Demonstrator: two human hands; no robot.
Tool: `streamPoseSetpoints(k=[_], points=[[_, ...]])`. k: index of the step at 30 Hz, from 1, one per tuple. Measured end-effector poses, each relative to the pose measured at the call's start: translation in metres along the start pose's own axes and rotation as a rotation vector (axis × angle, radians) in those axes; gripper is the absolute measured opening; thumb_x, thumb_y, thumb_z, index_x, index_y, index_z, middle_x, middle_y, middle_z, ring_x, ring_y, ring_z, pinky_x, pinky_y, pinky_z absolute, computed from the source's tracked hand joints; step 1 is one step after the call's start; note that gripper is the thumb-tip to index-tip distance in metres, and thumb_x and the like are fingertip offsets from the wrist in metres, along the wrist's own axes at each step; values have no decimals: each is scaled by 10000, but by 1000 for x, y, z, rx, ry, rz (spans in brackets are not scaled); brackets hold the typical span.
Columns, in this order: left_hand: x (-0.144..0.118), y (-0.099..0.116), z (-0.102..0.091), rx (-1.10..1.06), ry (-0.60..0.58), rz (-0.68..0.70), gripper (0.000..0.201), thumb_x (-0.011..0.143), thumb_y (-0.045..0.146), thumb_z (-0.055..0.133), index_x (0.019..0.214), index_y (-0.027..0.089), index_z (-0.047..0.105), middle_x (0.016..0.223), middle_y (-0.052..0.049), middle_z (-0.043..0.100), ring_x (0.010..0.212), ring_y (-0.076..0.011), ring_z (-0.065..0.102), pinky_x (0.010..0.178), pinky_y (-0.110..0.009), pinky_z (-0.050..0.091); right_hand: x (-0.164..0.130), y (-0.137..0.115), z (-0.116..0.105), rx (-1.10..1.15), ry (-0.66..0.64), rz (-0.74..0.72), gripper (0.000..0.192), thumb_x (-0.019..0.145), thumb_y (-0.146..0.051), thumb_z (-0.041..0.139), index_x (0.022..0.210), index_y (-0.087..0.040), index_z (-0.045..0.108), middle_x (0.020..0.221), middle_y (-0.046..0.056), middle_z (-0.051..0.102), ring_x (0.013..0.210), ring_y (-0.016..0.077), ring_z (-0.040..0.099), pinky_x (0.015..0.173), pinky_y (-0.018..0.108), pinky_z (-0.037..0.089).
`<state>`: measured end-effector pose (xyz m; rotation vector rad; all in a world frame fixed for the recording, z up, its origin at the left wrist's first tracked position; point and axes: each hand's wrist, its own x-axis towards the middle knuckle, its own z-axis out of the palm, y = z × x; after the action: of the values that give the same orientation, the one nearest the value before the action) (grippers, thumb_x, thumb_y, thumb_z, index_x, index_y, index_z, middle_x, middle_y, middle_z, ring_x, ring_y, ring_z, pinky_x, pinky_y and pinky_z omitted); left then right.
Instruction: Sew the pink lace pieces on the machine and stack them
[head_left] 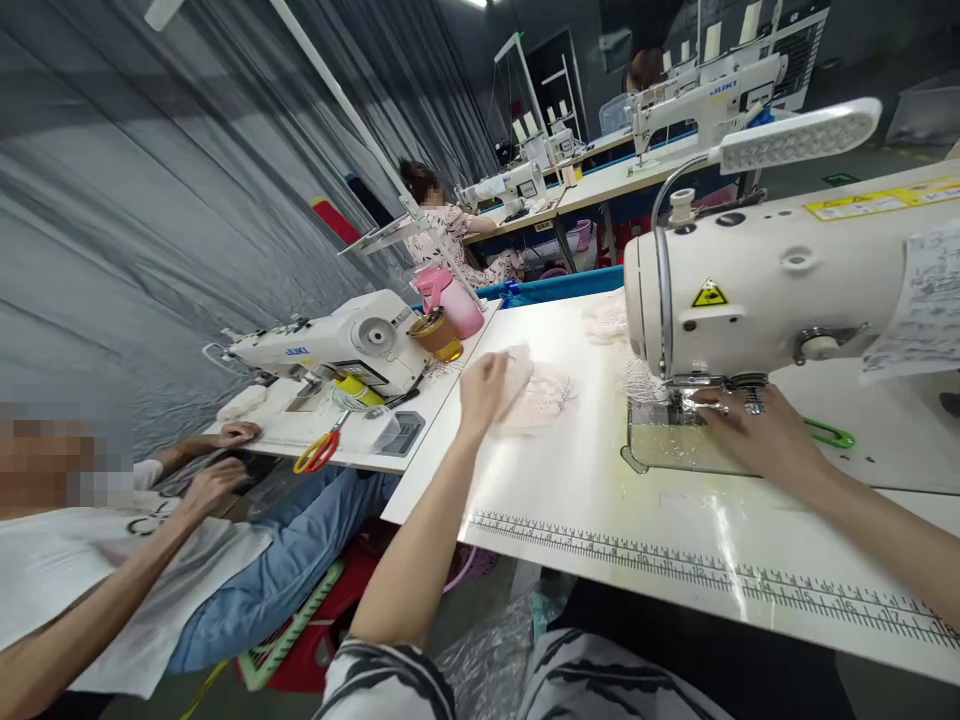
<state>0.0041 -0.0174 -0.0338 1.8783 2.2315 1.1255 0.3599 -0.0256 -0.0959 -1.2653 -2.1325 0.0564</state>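
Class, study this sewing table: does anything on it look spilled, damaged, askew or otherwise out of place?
Nothing stands out. The left hand rests on a piece of pale lace lying flat on the white table; the right hand sits by the needle plate of the sewing machine. No spill or damage shows.

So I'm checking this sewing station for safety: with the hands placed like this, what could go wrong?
1. The right hand lies flat by the presser foot of the sewing machine; fingers could get caught if the needle runs.
2. The left hand grips the pale lace fabric away from the needle; it could bunch or feed crooked.
3. The green clip near the right wrist might be knocked away.
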Motion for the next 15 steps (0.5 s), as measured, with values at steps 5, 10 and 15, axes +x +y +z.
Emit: streamPoseSetpoints(k=[5,10,15], points=[[29,9,-39,26,193,61,391,938,432,322,690,193,506,632,11,501,641,-142,475,591,-238,333,0,3,2,23,-37,-28,345,900,-308,391,988,-178,698,587,56,608,718,267,602,763,398,437],[44,16,-71,65,275,134,370,914,438,435,629,202,446,584,21,413,598,-139,398,572,-257,282,0,6,6,50,-39,-15,362,903,-337,361,1004,-207,683,660,41,639,746,253,614,777,399,432],[48,17,-78,7,313,171,418,941,444,374,598,206,357,570,32,341,552,-121,340,540,-260,268,-1,5,6,56,-28,-6,358,909,-331,359,1008,-202,678,727,44,673,763,239,625,810,403,423]])
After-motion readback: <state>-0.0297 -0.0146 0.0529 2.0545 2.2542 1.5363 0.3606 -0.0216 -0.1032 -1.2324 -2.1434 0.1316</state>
